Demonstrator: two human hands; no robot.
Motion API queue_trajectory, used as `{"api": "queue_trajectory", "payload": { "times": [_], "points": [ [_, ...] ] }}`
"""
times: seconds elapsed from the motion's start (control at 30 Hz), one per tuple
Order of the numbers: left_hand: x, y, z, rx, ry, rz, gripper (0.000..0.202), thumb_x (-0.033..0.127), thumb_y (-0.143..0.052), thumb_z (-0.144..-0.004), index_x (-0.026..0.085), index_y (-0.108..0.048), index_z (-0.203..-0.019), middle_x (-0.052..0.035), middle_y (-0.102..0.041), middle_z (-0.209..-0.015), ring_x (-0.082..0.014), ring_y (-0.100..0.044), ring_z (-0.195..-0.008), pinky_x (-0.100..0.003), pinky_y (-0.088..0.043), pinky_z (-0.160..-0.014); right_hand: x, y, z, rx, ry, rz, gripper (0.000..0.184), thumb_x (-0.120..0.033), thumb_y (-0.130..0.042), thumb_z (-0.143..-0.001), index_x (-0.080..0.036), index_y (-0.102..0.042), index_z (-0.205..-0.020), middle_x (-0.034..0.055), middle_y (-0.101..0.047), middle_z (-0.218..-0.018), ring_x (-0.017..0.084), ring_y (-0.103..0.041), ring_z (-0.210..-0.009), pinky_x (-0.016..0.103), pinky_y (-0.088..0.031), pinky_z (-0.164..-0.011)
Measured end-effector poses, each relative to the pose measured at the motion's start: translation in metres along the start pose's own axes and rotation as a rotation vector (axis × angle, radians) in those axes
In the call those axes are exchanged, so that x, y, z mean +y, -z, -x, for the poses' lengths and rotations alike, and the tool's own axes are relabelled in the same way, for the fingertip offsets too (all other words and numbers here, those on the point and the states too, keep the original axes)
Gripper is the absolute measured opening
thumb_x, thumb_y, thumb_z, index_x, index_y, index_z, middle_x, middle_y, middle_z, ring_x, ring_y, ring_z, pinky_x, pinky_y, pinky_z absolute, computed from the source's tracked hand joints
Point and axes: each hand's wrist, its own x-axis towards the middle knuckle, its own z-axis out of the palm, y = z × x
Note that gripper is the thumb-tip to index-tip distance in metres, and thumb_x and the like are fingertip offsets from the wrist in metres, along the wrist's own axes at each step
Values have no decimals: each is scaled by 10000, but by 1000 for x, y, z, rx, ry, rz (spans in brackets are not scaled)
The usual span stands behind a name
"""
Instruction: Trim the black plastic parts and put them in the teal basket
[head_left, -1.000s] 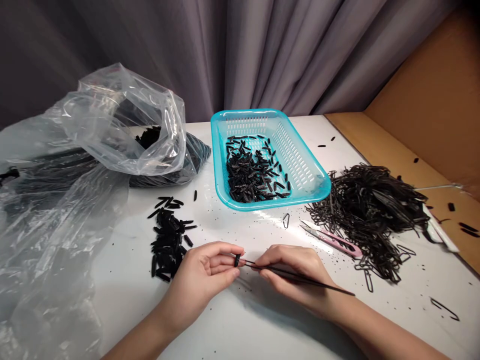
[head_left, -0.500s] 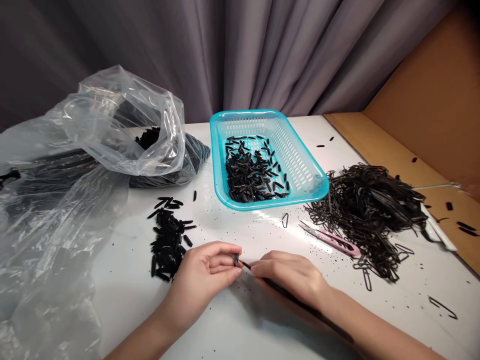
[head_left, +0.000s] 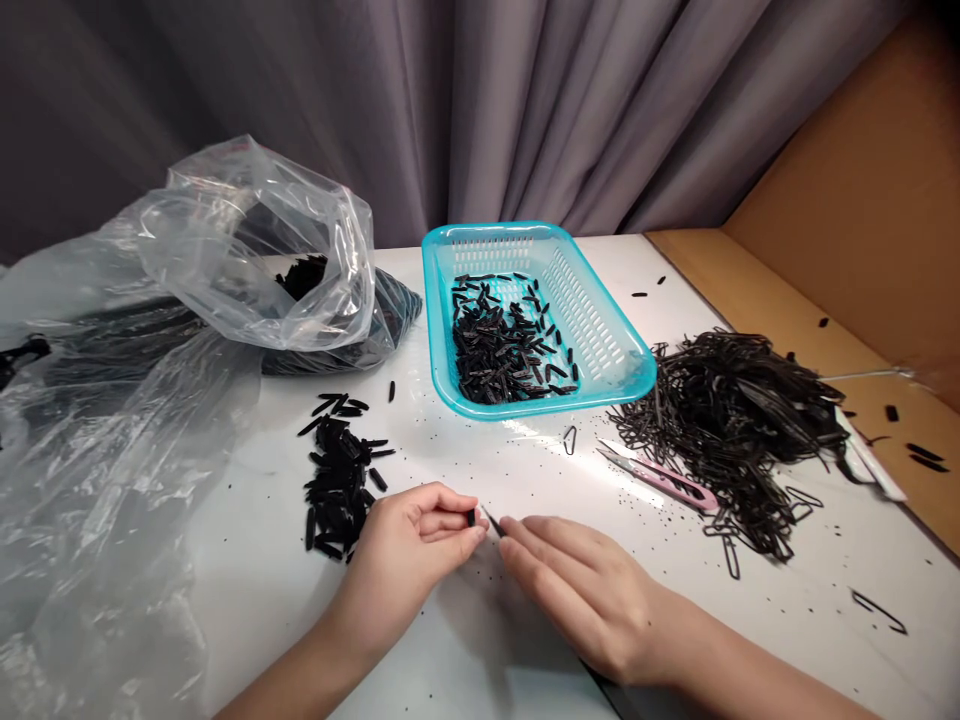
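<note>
Main change is noted at the right hand [head_left: 581, 590], lower centre of the frame: against the earlier pictures it is rolled further palm-down, so that the slim dark tool [head_left: 493, 523], whose shaft is seen at length earlier, is mostly covered. Only its pointed tip is left exposed beyond the fingertips; the tool is judged to be gripped still, though the closing of the fingers beneath cannot be seen. By the left hand [head_left: 405, 545] a small black piece [head_left: 471, 517] is kept pinched between thumb and fingers, near the centre of the frame, and a narrower face of it is presented. The tip is held just beside the piece; whether contact is made cannot be told. The change is read as a new tool angle on the same piece, with no release and no piece completed. No clear change is found in the loose pile [head_left: 337, 470] at left of centre, or in the pieces [head_left: 487, 350] contained by the blue basket [head_left: 487, 411], upper centre.
</note>
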Motion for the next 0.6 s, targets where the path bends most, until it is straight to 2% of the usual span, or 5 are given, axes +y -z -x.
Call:
{"api": "queue_trajectory", "payload": {
  "times": [0.17, 0.4, 0.6],
  "points": [
    [5, 4, 0, -16, -11, 52, 161, 276, -657, -753, 137, -644, -833, -69, -713, -841, -188, -655, -843, -256, -508, -759, 6, 3, 1, 98, -64, 30, 292, -47, -305, -887, 24, -577, -965, 209, -648, -887, 238, -592, -848, 332, -554, -649],
    [8, 14, -2, -7, 38, 285, 225, 332, -538, -855, 132, -640, -871, -68, -722, -799, -120, -659, -790, -145, -501, -677, 8, 0, 5, 109, -99, -17, 203, -25, -464, -839, 2, -554, -1018, 165, -645, -931, 219, -585, -850, 307, -539, -696],
    [9, 13, -2, -8, 69, 468, 143, 266, -559, -853, 149, -611, -788, -15, -708, -765, -97, -658, -784, -119, -507, -660, 9, -3, 11, 98, -118, -100, 237, -3, -494, -818, 2, -536, -1051, 151, -634, -958, 205, -571, -860, 301, -526, -726]
  ]
}}
